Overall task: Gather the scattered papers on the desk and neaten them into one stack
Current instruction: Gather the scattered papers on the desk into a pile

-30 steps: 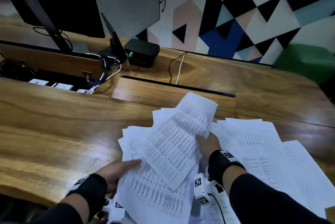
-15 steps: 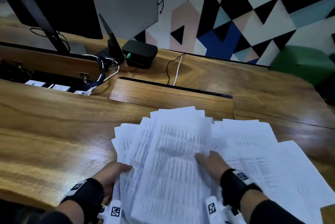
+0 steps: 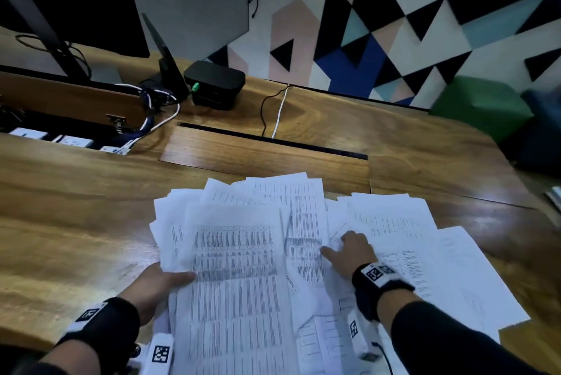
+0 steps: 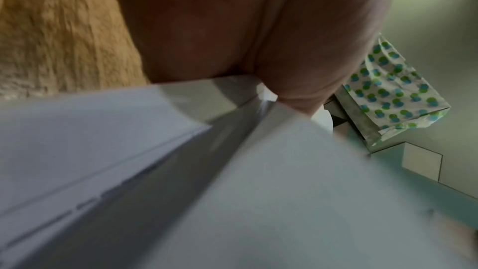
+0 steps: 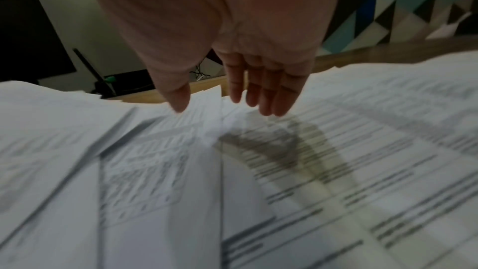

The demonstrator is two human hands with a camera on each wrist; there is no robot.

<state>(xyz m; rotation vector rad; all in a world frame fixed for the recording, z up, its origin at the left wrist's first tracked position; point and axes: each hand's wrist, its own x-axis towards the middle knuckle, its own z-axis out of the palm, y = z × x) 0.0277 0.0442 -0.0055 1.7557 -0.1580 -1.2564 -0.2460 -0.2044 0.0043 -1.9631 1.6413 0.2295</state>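
Note:
Several white printed sheets lie fanned over the near part of the wooden desk [image 3: 76,222]. A loose pile of papers [image 3: 236,268] is in front of me, with more sheets [image 3: 425,253] spread to the right. My left hand [image 3: 161,280] grips the pile's left edge, thumb on top of the top sheet and fingers underneath; the left wrist view shows the paper edges [image 4: 181,150] wedged into the hand. My right hand [image 3: 349,250] hovers over the sheets right of the pile with straight fingers [image 5: 261,89], holding nothing.
A black box [image 3: 214,83] with cables stands at the back of the desk, beside a monitor stand [image 3: 51,37]. An open cable tray with white sockets [image 3: 69,140] is at the back left. A green seat [image 3: 479,107] stands beyond the desk's right edge.
The sheet that my right hand held up has been laid onto the pile. My right hand has let go and moved right over the spread sheets. My left hand still holds the pile's edge.

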